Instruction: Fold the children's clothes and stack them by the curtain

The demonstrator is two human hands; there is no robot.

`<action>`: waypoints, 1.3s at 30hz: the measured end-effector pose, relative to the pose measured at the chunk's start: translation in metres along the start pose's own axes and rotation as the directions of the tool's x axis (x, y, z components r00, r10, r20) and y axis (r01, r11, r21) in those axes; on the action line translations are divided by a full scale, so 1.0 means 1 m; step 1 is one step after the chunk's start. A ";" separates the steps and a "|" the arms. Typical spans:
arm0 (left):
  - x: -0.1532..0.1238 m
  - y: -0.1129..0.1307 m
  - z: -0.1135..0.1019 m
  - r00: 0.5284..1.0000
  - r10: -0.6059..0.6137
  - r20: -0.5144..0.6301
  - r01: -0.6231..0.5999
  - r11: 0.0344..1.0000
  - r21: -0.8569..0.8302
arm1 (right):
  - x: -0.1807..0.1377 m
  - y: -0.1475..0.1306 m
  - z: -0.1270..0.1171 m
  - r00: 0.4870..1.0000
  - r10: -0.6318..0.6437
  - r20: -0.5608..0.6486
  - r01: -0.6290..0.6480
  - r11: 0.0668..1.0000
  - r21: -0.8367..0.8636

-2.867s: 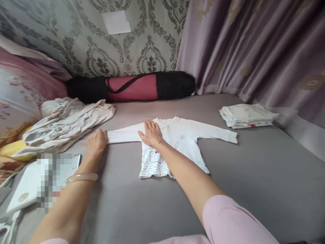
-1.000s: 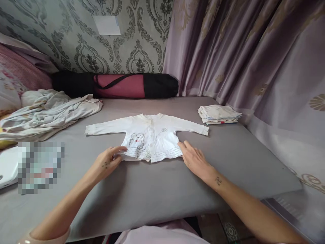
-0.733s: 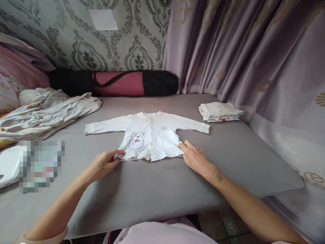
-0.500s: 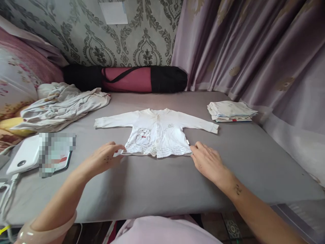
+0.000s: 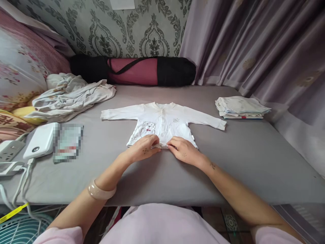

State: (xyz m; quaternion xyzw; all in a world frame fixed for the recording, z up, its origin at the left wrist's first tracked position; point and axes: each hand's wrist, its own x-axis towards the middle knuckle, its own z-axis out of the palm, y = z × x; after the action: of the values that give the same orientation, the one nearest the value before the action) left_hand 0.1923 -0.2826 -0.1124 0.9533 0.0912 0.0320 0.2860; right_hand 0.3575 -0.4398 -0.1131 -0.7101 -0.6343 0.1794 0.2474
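A small white long-sleeved cardigan (image 5: 162, 117) with a bear print lies flat on the grey surface, its sleeves spread to both sides and its collar away from me. At the middle of its bottom hem, my left hand (image 5: 145, 147) pinches the cloth near the button placket. Just to the right, my right hand (image 5: 183, 150) has thumb and fingers closed on the hem too. The two hands are close together, a small gap between them. My fingers cover parts of the printed hem.
A stack of folded clothes (image 5: 242, 107) lies at the right. Crumpled clothes (image 5: 73, 98) lie at the left, behind a white power bank (image 5: 42, 140), a blurred flat object (image 5: 68, 142) and a power strip (image 5: 11, 150). A black and maroon roll bag (image 5: 133, 70) rests along the wall.
Both hands have moved inward from the cardigan's two bottom corners to the middle of its hem. The cardigan stays spread out flat. The camera view has shifted slightly.
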 end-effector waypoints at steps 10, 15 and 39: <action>0.001 0.018 0.003 0.983 -0.073 -0.169 0.070 0.997 -0.021 | 0.018 0.006 -0.011 0.911 0.413 0.014 -0.307 0.654 0.691; 0.000 0.030 0.017 0.976 -0.014 -0.216 0.047 0.988 0.150 | 0.018 -0.008 -0.015 0.933 0.321 -0.162 -0.201 0.839 0.507; -0.054 -0.026 -0.015 0.670 -0.644 -0.370 0.643 0.752 -0.144 | 0.083 -0.016 0.000 0.999 -0.052 0.003 0.052 0.998 -0.020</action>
State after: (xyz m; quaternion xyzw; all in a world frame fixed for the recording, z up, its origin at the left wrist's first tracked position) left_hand 0.1336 -0.2634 -0.1146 0.8324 0.4769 0.1218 0.2548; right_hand 0.3552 -0.3562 -0.0989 -0.6957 -0.6545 0.1672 0.2440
